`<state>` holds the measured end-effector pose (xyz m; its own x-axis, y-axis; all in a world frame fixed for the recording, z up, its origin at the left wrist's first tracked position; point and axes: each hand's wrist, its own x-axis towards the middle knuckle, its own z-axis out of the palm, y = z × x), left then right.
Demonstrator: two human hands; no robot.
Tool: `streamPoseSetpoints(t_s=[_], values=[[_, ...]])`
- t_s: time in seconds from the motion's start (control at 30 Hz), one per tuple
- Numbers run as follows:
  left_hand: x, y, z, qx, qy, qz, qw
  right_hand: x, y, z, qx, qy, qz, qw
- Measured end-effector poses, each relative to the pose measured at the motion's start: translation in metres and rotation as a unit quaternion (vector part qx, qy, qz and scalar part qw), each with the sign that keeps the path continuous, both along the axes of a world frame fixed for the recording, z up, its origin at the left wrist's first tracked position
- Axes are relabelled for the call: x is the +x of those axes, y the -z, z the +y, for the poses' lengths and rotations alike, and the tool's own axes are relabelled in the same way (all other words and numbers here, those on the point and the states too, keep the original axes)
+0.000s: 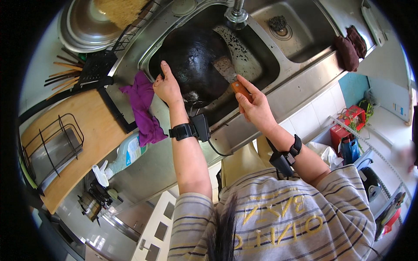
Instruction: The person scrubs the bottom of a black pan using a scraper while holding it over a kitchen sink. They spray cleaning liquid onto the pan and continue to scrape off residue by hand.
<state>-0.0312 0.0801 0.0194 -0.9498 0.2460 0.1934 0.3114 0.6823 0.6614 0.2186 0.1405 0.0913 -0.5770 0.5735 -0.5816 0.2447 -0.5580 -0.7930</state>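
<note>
A blackened round wok point(199, 55) lies tilted in the left basin of a steel sink point(272, 62). At its left edge, my left hand point(167, 84) grips it with the thumb up; the curled fingers are partly hidden. My right hand point(256, 102) holds a scraper by its orange-brown wooden handle point(241, 90). The wide, stained scraper blade point(225, 67) lies over the right part of the wok and looks to be against its surface. Black flakes point(236, 44) are scattered over the basin floor beside the wok.
A metal faucet point(236, 18) hangs over the basin's far edge. Left of the sink are a purple cloth point(143, 107), a spray bottle point(125, 156), a wooden board point(78, 120) and chopsticks point(67, 73). The right basin holds a steel scourer point(277, 23); brown cloths point(349, 50) lie beyond.
</note>
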Motion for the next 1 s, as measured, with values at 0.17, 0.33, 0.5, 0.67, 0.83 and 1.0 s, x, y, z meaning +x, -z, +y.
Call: streamPoseSetpoints(t_s=[0.17, 0.33, 0.5, 0.67, 0.83, 1.0], values=[[0.003, -0.016, -0.013, -0.010, 0.022, -0.074, 0.997, 0.002, 0.034, 0.004, -0.002, -0.017, -0.093, 0.996], [0.027, -0.031, -0.019, -0.007, 0.022, -0.084, 0.996, -0.001, 0.083, 0.038, 0.035, -0.087, -0.206, 0.974], [0.041, -0.029, -0.034, -0.006, 0.036, -0.142, 0.989, -0.028, 0.094, 0.087, 0.088, -0.309, -0.285, 0.903], [0.060, -0.039, -0.059, 0.042, 0.027, -0.012, 0.999, -0.024, 0.115, 0.095, 0.279, -0.337, -0.291, 0.851], [0.075, -0.065, -0.082, 0.054, 0.130, 0.031, 0.990, -0.034, -0.011, 0.051, 0.507, -0.349, -0.222, 0.756], [0.102, -0.071, -0.091, 0.134, 0.297, -0.078, 0.942, -0.086, -0.089, -0.014, 0.411, -0.394, -0.062, 0.819]])
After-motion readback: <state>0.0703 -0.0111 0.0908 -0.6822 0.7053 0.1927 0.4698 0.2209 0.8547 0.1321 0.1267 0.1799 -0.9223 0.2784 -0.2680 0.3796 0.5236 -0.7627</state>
